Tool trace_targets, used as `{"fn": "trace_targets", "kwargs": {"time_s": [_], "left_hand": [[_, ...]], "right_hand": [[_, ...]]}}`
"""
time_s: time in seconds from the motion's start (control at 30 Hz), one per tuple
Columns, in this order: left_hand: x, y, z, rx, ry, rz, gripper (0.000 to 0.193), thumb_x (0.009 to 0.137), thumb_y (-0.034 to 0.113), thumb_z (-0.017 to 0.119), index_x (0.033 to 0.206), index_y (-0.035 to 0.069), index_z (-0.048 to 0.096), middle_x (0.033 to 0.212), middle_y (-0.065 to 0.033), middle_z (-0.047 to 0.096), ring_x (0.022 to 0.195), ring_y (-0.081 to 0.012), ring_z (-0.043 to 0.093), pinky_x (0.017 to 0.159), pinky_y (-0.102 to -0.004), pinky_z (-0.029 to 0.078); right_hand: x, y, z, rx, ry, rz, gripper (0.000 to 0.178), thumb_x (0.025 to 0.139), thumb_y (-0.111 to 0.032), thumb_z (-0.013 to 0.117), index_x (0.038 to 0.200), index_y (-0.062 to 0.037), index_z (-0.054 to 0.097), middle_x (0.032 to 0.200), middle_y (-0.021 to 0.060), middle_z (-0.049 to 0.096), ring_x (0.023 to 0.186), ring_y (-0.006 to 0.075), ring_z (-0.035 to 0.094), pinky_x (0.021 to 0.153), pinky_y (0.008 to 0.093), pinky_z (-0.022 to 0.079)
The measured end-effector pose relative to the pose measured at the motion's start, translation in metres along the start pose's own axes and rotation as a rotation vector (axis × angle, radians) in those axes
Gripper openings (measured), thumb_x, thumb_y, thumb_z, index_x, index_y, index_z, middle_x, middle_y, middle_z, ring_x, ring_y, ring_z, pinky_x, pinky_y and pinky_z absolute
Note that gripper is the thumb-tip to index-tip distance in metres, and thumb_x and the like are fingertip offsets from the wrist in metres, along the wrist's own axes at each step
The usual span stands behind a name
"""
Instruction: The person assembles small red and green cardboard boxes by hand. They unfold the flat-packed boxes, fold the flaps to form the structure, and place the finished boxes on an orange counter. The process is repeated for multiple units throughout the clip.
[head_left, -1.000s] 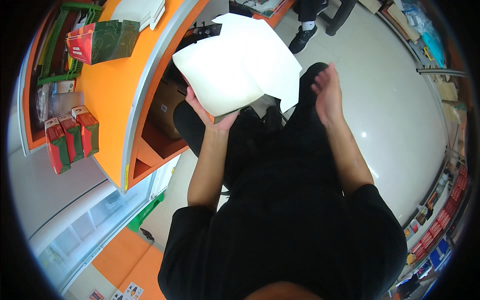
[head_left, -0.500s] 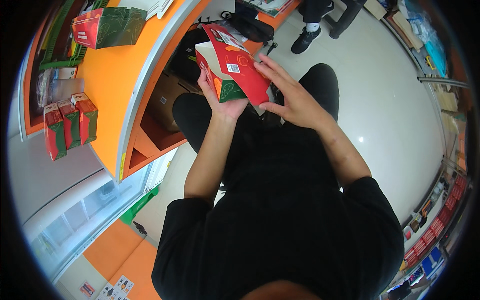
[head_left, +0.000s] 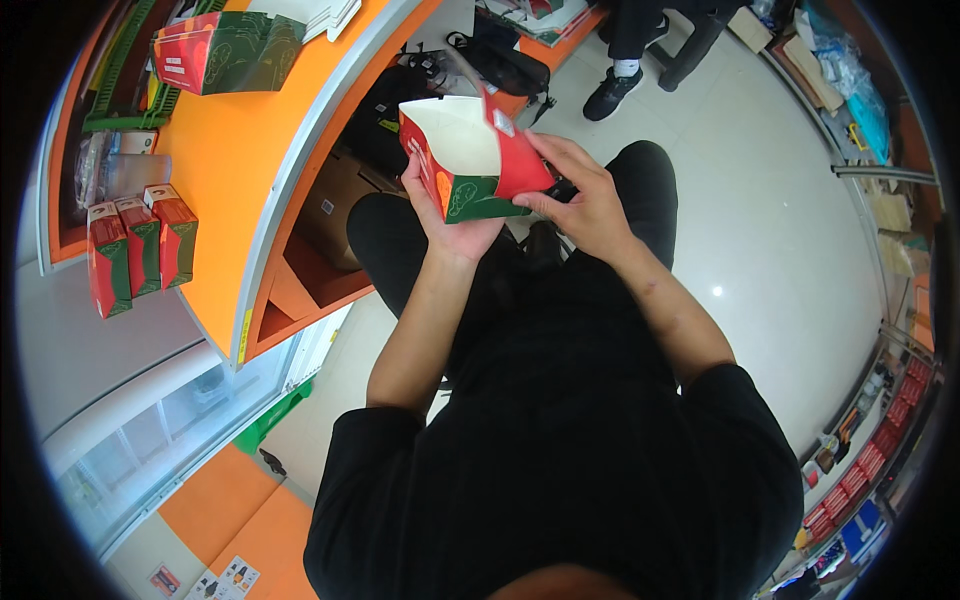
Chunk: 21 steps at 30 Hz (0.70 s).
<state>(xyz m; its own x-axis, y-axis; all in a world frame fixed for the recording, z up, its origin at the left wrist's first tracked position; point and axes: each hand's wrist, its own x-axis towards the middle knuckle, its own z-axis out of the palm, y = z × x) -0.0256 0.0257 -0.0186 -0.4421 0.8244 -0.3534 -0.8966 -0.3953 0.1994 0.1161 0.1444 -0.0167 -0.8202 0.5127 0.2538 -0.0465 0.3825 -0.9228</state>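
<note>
Between my two hands, above my lap, I hold a red and green cardboard box whose top is open, showing its pale inside. My left hand cups it from below and along the left side, fingers wrapped round the edge. The right hand pinches the red right-hand panel, thumb low and fingers behind it. One flap stands raised at the far right edge of the box. Whatever lies deeper in it, I cannot make out.
On the orange table at the left stand a larger red and green box and several small red and green boxes. White sheets lie at its far edge. A black bag and another person's shoe are ahead.
The red flap that lay across the top has swung up and back to the right, baring the box's inside. My right hand has moved slightly right and down with it.
</note>
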Motion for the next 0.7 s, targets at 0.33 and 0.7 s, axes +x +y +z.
{"fn": "trace_targets", "kwargs": {"time_s": [0.33,0.7], "left_hand": [[-0.002,0.006,-0.003,0.020,0.000,0.040,0.066,0.093,0.060,0.047,0.142,0.017,0.051,0.141,-0.0072,0.056,0.130,-0.0280,0.052,0.111,-0.0486,0.039],[-0.005,0.003,0.002,0.006,0.015,0.046,0.069,0.093,0.059,0.047,0.143,0.012,0.048,0.140,-0.0117,0.055,0.128,-0.0289,0.053,0.109,-0.0469,0.042]], "right_hand": [[0.002,0.007,0.016,-0.159,0.069,-0.132,0.072,0.080,-0.023,0.083,0.143,-0.0059,0.055,0.134,0.0151,0.060,0.117,0.0269,0.059,0.101,0.0358,0.048],[0.006,0.012,0.012,-0.149,0.008,-0.193,0.047,0.089,-0.024,0.074,0.134,-0.0128,0.065,0.130,0.0070,0.063,0.111,0.0257,0.057,0.097,0.0350,0.048]]}}
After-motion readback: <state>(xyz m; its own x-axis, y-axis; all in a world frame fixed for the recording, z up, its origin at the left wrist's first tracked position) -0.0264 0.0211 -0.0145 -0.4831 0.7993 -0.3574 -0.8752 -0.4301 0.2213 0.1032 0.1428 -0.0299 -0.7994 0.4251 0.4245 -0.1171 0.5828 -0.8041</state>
